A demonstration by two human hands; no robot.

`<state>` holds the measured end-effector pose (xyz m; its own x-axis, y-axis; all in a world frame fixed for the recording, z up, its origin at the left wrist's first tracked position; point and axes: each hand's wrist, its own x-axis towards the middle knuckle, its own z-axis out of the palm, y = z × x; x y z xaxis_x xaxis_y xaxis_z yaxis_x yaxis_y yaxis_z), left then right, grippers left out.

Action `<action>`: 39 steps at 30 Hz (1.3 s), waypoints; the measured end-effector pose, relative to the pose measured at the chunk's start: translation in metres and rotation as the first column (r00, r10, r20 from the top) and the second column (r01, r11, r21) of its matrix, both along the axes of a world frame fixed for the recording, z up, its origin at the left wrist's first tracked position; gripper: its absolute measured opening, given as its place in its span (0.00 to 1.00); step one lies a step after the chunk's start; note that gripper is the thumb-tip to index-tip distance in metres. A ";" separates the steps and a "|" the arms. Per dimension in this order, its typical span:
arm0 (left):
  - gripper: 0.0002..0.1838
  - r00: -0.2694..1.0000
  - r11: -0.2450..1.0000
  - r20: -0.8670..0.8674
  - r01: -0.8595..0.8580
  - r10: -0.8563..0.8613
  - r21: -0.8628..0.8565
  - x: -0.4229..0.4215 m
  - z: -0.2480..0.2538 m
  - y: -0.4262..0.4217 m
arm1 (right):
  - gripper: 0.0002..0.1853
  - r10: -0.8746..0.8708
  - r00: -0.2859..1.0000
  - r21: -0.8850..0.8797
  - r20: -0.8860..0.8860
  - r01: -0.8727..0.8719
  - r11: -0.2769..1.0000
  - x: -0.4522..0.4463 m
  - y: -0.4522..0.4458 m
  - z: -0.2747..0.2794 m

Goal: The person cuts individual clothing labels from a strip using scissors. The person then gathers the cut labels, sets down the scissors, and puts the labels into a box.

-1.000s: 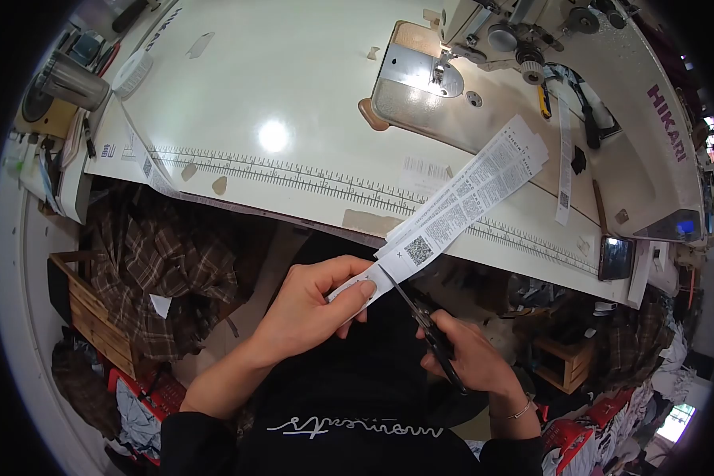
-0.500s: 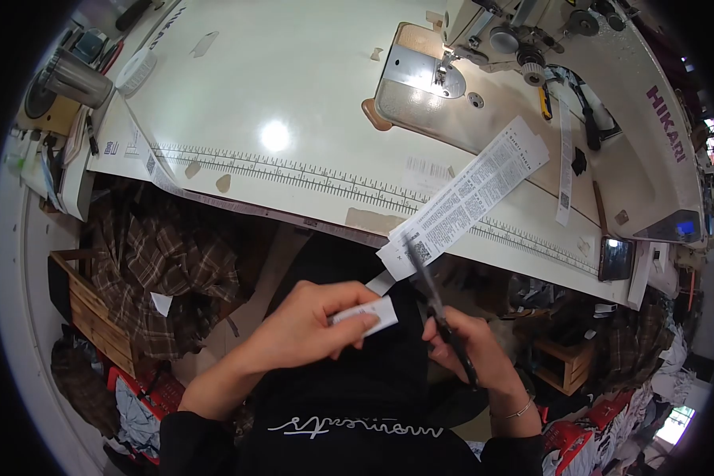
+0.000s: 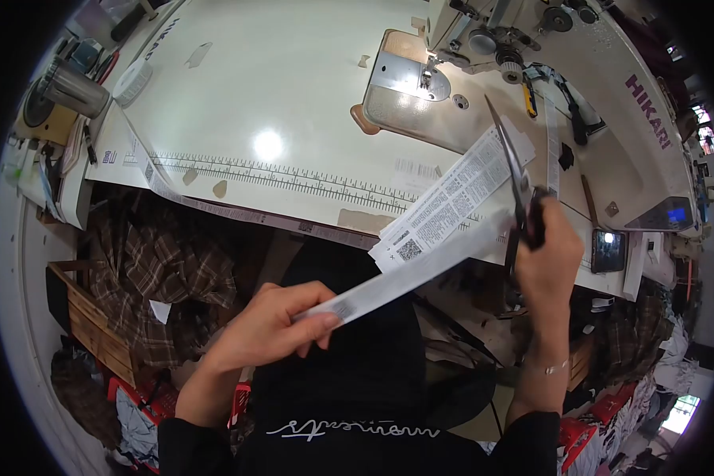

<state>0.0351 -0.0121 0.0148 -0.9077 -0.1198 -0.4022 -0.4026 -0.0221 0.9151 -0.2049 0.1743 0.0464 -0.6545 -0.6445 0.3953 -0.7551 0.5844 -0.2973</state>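
Observation:
My left hand [image 3: 282, 324] pinches one end of a long white label strip [image 3: 397, 283] in front of the table edge. The strip slants up to the right, its far end blurred near my right hand [image 3: 546, 250]. That hand is closed on black-handled scissors [image 3: 518, 170], blades pointing up and away over the table. Beneath the blades a stack of printed labels [image 3: 452, 198] lies slanted across the table's front edge. Whether my right fingers also touch the strip is hard to tell.
A sewing machine [image 3: 642, 103] stands at the right of the white table [image 3: 238, 87], with a phone [image 3: 608, 251] near its front corner. A tape roll [image 3: 132, 82] sits at the left. Plaid cloth [image 3: 166, 278] and a wooden crate [image 3: 95, 325] are below the table.
My right hand and the scissors have moved up and right over the table. A long strip now stretches from my left hand, which has shifted slightly left. The label stack still lies on the table.

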 end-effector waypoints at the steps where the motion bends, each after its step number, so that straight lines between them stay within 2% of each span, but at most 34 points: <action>1: 0.10 1.000 1.000 -0.001 0.001 -0.001 0.000 -0.001 -0.001 0.000 | 0.13 -0.009 0.987 0.003 -0.160 0.009 1.000 -0.013 -0.003 -0.003; 3: 0.10 0.996 0.996 0.016 -0.088 0.088 0.030 -0.003 -0.006 0.000 | 0.15 -0.028 0.934 0.076 -0.356 0.059 0.995 -0.040 -0.004 -0.015; 8: 0.10 0.987 0.985 0.010 -0.163 0.163 0.062 -0.021 -0.018 0.015 | 0.15 -0.001 0.895 0.146 -0.447 0.073 0.987 -0.066 -0.003 -0.030; 10: 0.10 0.981 0.978 0.010 -0.192 0.191 0.083 -0.025 -0.019 0.018 | 0.15 -0.091 0.901 0.126 -0.425 0.158 0.979 -0.061 0.002 -0.029; 11: 0.10 0.978 0.973 0.005 -0.206 0.206 0.105 -0.026 -0.020 0.018 | 0.17 -0.095 0.892 0.065 -0.442 0.137 0.988 -0.053 0.005 -0.024; 13: 0.10 0.975 0.967 0.005 -0.220 0.221 0.131 -0.027 -0.020 0.018 | 0.18 -0.151 0.938 0.103 -0.313 0.191 0.976 -0.033 0.017 -0.013; 14: 0.10 0.974 0.965 0.013 -0.226 0.226 0.134 -0.027 -0.020 0.018 | 0.17 -0.112 0.968 0.076 -0.225 0.132 0.988 -0.018 0.021 -0.005; 16: 0.10 0.973 0.963 0.023 -0.231 0.230 0.138 -0.028 -0.020 0.018 | 0.12 -0.055 0.980 0.118 0.190 0.033 0.992 0.011 0.038 0.006; 17: 0.09 0.970 0.958 0.032 -0.242 0.240 0.150 -0.029 -0.020 0.019 | 0.12 -0.005 0.906 0.138 0.424 -0.060 0.989 0.023 0.044 0.011; 18: 0.09 0.967 0.953 0.042 -0.254 0.251 0.163 -0.029 -0.020 0.019 | 0.12 0.034 0.773 0.135 0.633 -0.153 0.979 0.031 0.049 0.014; 20: 0.09 0.960 0.944 0.034 -0.279 0.277 0.179 -0.030 -0.024 0.021 | 0.16 0.171 0.604 0.073 0.778 -0.358 0.931 0.042 0.058 0.006; 22: 0.09 0.951 0.931 0.025 -0.308 0.309 0.193 -0.030 -0.025 0.021 | 0.20 0.079 0.441 0.140 0.894 -0.441 0.886 0.047 0.062 0.004; 23: 0.09 0.950 0.930 0.034 -0.312 0.311 0.194 -0.030 -0.023 0.021 | 0.22 0.023 0.386 0.173 0.922 -0.465 0.868 0.047 0.067 0.000; 24: 0.09 0.949 0.929 0.043 -0.315 0.313 0.195 -0.030 -0.021 0.021 | 0.22 0.024 0.385 0.172 0.922 -0.467 0.867 0.047 0.071 -0.007; 26: 0.09 0.946 0.922 0.033 -0.320 0.321 0.218 -0.030 -0.019 0.021 | 0.23 0.102 0.287 0.076 0.952 -0.548 0.833 0.048 0.076 -0.020; 29: 0.09 0.950 0.920 0.027 -0.307 0.310 0.245 -0.029 -0.016 0.022 | 0.24 0.027 0.271 0.124 0.962 -0.526 0.841 0.054 0.068 -0.024; 32: 0.10 0.958 0.925 0.030 -0.284 0.286 0.252 -0.030 -0.013 0.024 | 0.24 0.094 0.278 0.060 0.956 -0.498 0.865 0.057 0.056 -0.029; 39: 0.16 0.963 0.930 -0.006 -0.259 0.270 0.263 -0.030 -0.012 0.025 | 0.25 0.088 0.245 0.045 0.965 -0.488 0.871 0.056 0.045 -0.030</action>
<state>0.0046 0.0127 0.0027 -0.8738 -0.2548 -0.4142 -0.3121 -0.3593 0.8795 -0.1484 0.2192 0.0163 -0.1768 -0.8100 -0.5591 -0.2218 0.5862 -0.7792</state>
